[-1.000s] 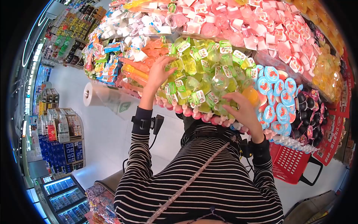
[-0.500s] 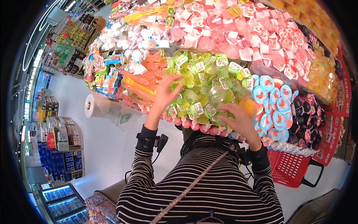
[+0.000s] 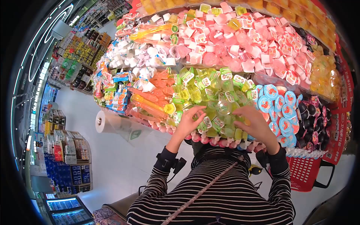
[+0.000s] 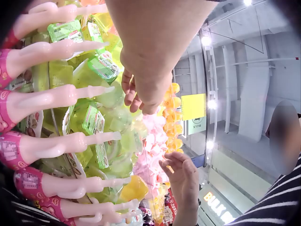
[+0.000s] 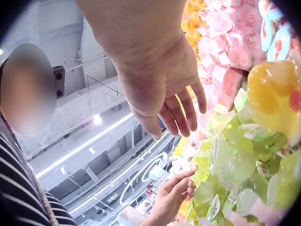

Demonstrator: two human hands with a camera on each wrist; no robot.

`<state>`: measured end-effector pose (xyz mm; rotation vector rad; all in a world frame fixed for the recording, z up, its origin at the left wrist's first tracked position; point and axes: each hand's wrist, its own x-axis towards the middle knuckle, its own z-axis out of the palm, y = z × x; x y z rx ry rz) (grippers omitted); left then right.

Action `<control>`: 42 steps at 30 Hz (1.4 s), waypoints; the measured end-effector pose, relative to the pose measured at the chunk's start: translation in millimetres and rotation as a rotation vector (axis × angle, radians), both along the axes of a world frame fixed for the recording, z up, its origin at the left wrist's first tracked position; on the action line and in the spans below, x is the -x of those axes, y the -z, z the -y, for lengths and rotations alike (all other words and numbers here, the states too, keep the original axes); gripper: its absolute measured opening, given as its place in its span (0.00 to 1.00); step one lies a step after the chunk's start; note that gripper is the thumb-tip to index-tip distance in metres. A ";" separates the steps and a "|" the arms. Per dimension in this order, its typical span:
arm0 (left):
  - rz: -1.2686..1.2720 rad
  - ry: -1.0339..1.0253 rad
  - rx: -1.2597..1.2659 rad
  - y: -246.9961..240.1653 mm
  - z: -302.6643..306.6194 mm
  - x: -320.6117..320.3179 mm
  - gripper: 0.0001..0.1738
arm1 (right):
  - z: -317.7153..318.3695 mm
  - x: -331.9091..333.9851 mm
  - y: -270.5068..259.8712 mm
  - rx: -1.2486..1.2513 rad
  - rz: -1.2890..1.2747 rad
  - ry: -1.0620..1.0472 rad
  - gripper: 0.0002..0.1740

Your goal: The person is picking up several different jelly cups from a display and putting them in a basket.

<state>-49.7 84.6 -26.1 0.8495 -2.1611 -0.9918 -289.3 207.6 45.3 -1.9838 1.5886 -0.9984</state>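
My left hand (image 3: 189, 122) hovers over the front of a heap of green jelly cups (image 3: 204, 83), fingers loosely bent with nothing in them. Facing it from the right, my right hand (image 3: 255, 123) hangs over the same heap with its fingers spread and holding nothing. A gap separates the two hands, with a rounded clear-green jelly cup (image 3: 224, 107) showing beyond it. Beside the right hand lies a yellow-orange jelly (image 5: 273, 92). Pink bottle-shaped jellies (image 4: 51, 98) line the front edge of the display, below the left hand.
Orange tube jellies (image 3: 150, 107) lie left of the green heap, blue-lidded cups (image 3: 287, 111) to its right. Pink jellies (image 3: 247, 41) fill the bin behind. A roll of plastic bags (image 3: 106, 122) sticks out at the left. A red basket (image 3: 302, 170) stands low on the right.
My left hand has come back toward the display's front edge and rightward, nearer my right hand. The right hand has shifted slightly. The head view has tilted, so the display sits lower.
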 end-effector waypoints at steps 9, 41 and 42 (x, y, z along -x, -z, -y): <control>0.014 -0.009 -0.059 5.8 -4.4 0.2 0.16 | 40.7 30.1 -50.9 0.106 0.028 0.124 0.13; 0.070 0.033 -0.107 4.2 -3.2 -6.1 0.18 | 251.1 124.9 -85.6 -0.016 -0.410 0.633 0.22; 0.070 0.034 -0.112 3.9 -3.4 -6.2 0.18 | 253.5 125.9 -86.4 -0.092 -0.384 0.637 0.22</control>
